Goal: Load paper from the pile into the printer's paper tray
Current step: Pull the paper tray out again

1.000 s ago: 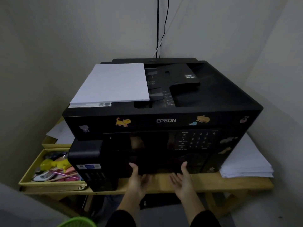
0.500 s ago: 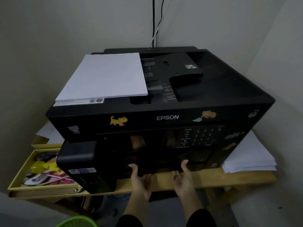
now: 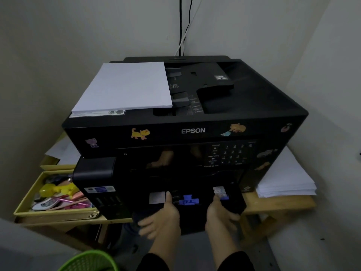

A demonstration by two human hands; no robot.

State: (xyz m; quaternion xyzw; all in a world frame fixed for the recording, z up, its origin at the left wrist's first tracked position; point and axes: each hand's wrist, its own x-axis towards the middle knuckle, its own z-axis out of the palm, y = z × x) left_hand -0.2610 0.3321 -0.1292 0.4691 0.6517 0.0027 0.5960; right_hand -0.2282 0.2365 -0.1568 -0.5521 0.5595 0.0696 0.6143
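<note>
While the left hand (image 3: 162, 218) and right hand (image 3: 220, 216) grip the paper tray (image 3: 193, 218) at the printer's (image 3: 254, 114) near face, thumbs on top, 1 paper pile (image 3: 125, 87) lies on the printer's far-left top.

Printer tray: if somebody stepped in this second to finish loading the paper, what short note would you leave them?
Left hand and right hand: both grip the front edge of the paper tray, thumbs on top.
Tray: partly out of the front of the printer, blue guide showing, no sheets visible inside.
Paper: one stack on the printer's top, a pile on the table to its right.
Done: tray partly open. Left: lay sheets in, push tray shut.
</note>
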